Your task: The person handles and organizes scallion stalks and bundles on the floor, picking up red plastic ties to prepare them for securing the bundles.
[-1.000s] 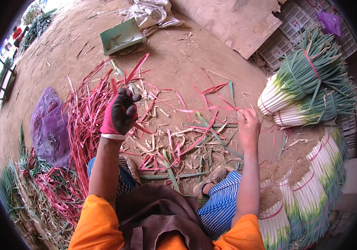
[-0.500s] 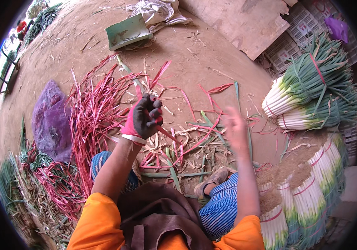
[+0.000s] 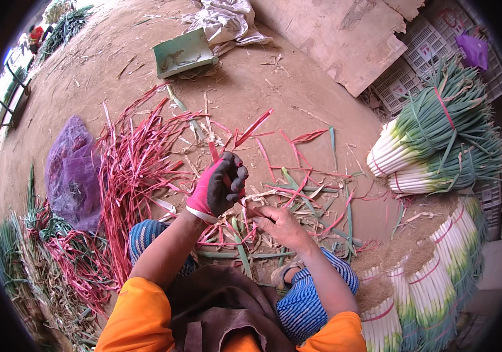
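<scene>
My left hand [image 3: 218, 186], in a pink and dark grey glove, is closed round a red plastic strip [image 3: 214, 152], whose end sticks up above the fingers. My bare right hand [image 3: 283, 227] is just below and to the right, with thumb and fingers pinched together at the strip's lower part between the two hands. The fingertips partly hide what they grip. Beyond and under my hands, loose red strips [image 3: 303, 136], green leaves and dry husks lie scattered on the ground. A big heap of red strips [image 3: 139, 155] lies to the left.
Tied bundles of green onions [image 3: 406, 141] lie at the right, with more bundles [image 3: 432, 278] at the near right. A purple mesh bag [image 3: 72, 176] lies at the left. Farther off are a green scoop-shaped container [image 3: 184, 54], a white sack [image 3: 227, 23] and a wooden board [image 3: 336, 38].
My right hand has come down and left from the right side to meet the strip. My left hand has shifted slightly right and nearer, still holding the strip.
</scene>
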### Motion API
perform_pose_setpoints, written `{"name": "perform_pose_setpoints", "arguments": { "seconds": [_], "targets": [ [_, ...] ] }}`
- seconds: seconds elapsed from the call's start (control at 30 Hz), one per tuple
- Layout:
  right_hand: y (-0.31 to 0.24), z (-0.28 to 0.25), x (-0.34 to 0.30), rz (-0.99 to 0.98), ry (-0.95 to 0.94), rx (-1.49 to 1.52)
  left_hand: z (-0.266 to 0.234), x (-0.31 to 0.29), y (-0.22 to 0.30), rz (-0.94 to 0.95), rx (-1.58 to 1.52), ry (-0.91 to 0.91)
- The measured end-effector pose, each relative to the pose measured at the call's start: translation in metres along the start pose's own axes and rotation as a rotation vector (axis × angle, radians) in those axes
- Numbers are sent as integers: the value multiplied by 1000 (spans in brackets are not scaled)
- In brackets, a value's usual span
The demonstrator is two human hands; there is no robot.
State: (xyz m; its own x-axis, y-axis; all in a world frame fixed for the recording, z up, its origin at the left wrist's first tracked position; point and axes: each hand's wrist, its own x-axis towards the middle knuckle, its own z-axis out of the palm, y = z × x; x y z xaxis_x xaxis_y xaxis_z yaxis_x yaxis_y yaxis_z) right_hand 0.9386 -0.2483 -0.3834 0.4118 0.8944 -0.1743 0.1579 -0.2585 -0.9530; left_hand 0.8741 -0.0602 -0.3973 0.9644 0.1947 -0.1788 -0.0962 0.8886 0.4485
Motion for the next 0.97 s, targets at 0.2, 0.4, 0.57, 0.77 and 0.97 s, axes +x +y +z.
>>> {"name": "perform_pose_setpoints", "arguments": {
  "seconds": [0.2,0.4,0.57,0.77,0.97],
  "targets": [
    [-5,2,6,153,-106,103,12,-3,-21,-40,75,-8],
    [-24,-39,-12,-22,472,521,12,-2,-16,79,358,94],
    [-12,-42,-4,-101,487,996,25,-7,-31,6,445,-8],
    [-19,-39,-5,37,185,1013,26,-14,-48,-51,521,-105],
    [3,-51,-7,90,234,1034,21,-17,-53,-226,658,-196]
  ]
}}
